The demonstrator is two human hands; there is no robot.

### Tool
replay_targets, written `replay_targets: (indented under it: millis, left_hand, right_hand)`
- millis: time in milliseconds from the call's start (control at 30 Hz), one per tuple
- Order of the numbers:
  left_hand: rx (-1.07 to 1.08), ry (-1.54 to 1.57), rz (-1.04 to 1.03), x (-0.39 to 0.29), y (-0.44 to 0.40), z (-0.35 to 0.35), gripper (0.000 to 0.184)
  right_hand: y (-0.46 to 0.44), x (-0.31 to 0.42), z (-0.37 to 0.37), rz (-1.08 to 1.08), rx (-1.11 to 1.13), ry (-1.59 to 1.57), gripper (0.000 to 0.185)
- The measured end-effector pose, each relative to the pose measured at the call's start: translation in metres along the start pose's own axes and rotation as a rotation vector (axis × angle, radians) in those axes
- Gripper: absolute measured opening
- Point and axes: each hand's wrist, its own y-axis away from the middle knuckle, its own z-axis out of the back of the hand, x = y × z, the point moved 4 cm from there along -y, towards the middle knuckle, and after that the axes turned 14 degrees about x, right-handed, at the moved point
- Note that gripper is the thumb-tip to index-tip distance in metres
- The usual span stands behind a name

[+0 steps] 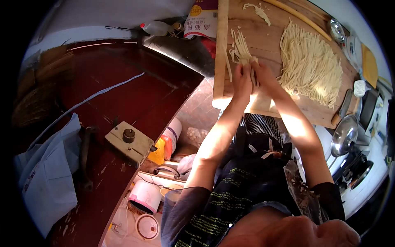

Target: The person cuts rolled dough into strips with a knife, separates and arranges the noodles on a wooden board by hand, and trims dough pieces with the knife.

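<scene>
Both of my hands are together over the left part of a wooden board (267,99). A small bundle of cut noodles (242,44) fans out beyond my fingertips. My left hand (242,80) is closed around the near end of this bundle. Pressed close beside it, my right hand (263,75) has its fingers on the same strands. Some strands hang below between the two hands. To the right lies a wide pile of cut noodles (310,61). A few loose dough scraps (258,13) rest at the board's far side.
A rolling pin (302,18) lies along the board's far edge. A knife (342,108) sits at the right edge, near a metal lid (345,136). On the left, a dark red table (123,94) holds a beige box with a knob (129,142) and a blue bag (53,177).
</scene>
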Motion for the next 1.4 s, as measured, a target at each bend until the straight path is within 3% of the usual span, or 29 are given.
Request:
replay_targets:
  millis: [67, 133, 200, 300, 333, 367, 467, 567, 667, 733, 800, 867, 967, 1033, 1233, 1267, 1400]
  left_hand:
    - [0.088, 0.032, -0.173, -0.044, -0.002, -0.011, 0.024]
    - [0.171, 0.082, -0.127, -0.07, 0.002, -0.022, 0.022]
    - [0.167, 0.191, -0.248, -0.095, 0.016, -0.037, 0.023]
    - [0.214, 0.121, -0.224, -0.081, 0.028, -0.038, 0.027]
    - [0.212, 0.064, -0.223, -0.074, 0.033, -0.036, 0.029]
    - [0.224, 0.158, -0.066, -0.061, 0.04, -0.034, 0.036]
    - [0.057, 0.295, 0.046, 0.063, 0.016, 0.008, 0.034]
    - [-0.111, 0.113, 0.027, 0.082, 0.021, 0.011, 0.034]
    - [0.02, 0.055, 0.06, 0.116, 0.003, 0.012, 0.031]
    - [-0.006, 0.115, 0.056, 0.094, 0.002, -0.008, 0.029]
    - [-0.067, 0.083, 0.204, 0.06, 0.008, -0.029, 0.028]
    - [0.058, 0.086, 0.258, 0.034, 0.006, -0.04, 0.03]
    - [0.057, 0.07, 0.307, 0.024, -0.011, -0.048, 0.031]
    - [0.133, 0.142, 0.05, 0.008, -0.024, -0.054, 0.022]
    - [0.264, -0.166, -0.285, -0.089, -0.015, -0.082, 0.022]
    - [0.27, -0.166, -0.283, -0.1, -0.009, -0.085, 0.022]
    - [0.336, -0.206, -0.328, -0.111, 0.024, -0.087, 0.023]
  right_hand:
    - [0.01, 0.052, 0.011, 0.022, 0.035, -0.038, 0.048]
    - [0.022, 0.087, 0.02, 0.039, 0.056, -0.086, 0.046]
    - [0.034, 0.104, 0.03, 0.095, 0.037, -0.107, 0.044]
    - [0.06, 0.104, 0.042, 0.093, -0.037, 0.072, 0.045]
    - [0.059, 0.089, 0.044, 0.091, -0.04, 0.068, 0.045]
    - [0.055, 0.059, 0.042, 0.059, -0.027, 0.157, 0.044]
    - [0.051, -0.012, 0.045, 0.049, -0.005, 0.292, 0.042]
    - [0.047, -0.033, 0.051, 0.048, -0.052, 0.32, 0.037]
    - [0.032, -0.049, 0.045, 0.132, -0.252, 0.337, 0.031]
    - [0.027, -0.057, 0.038, 0.106, -0.447, 0.287, 0.034]
    - [0.021, -0.05, 0.036, 0.071, -0.498, 0.222, 0.042]
    - [0.01, -0.043, 0.033, -0.234, -0.071, 0.126, 0.047]
    - [-0.015, -0.042, 0.042, -0.155, -0.038, 0.259, 0.051]
    - [-0.007, -0.004, 0.05, -0.097, -0.087, 0.188, 0.049]
    - [0.027, 0.097, 0.085, 0.223, -0.299, 0.058, 0.044]
    - [0.038, 0.109, 0.089, 0.299, -0.353, 0.043, 0.043]
    - [0.07, 0.108, 0.092, 0.226, -0.398, 0.016, 0.041]
